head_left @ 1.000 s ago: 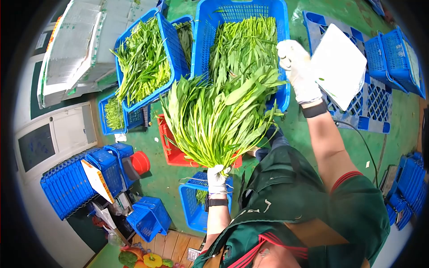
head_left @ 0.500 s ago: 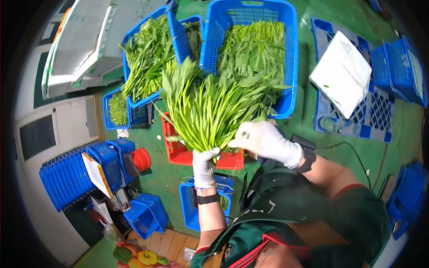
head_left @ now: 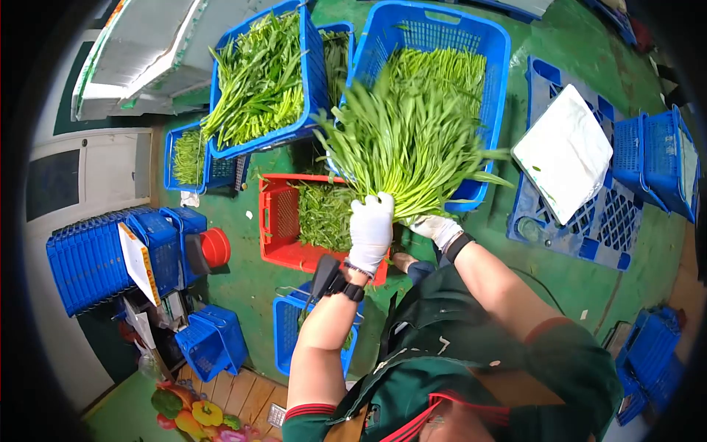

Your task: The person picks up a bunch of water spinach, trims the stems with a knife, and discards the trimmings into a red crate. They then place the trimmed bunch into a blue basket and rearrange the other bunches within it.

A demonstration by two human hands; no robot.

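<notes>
A big bunch of leafy green stalks (head_left: 412, 140) fans out over the near end of a large blue crate (head_left: 495, 96) that holds more greens. White-gloved, my left hand (head_left: 370, 230) grips the stalk ends on the left side. My right hand (head_left: 436, 227), also gloved, is closed round the stalk ends on the right, partly hidden beneath them. Below and to the left of the bunch lies a red crate (head_left: 280, 221) with loose leaves in it. Another blue crate (head_left: 315, 81), filled with greens, stands tilted at the upper left.
A white board (head_left: 565, 155) rests on a blue pallet (head_left: 545, 236) at the right. Stacked blue crates (head_left: 96, 258) and a red bucket (head_left: 215, 247) are at the left. Near my body stands a small blue crate (head_left: 286, 331). Blue crates (head_left: 655, 158) stand far right.
The bunch has moved right, towards the large blue crate, uncovering the leaves in the red crate. My right hand has gone from beside the bunch to its stalk ends. The view has shifted.
</notes>
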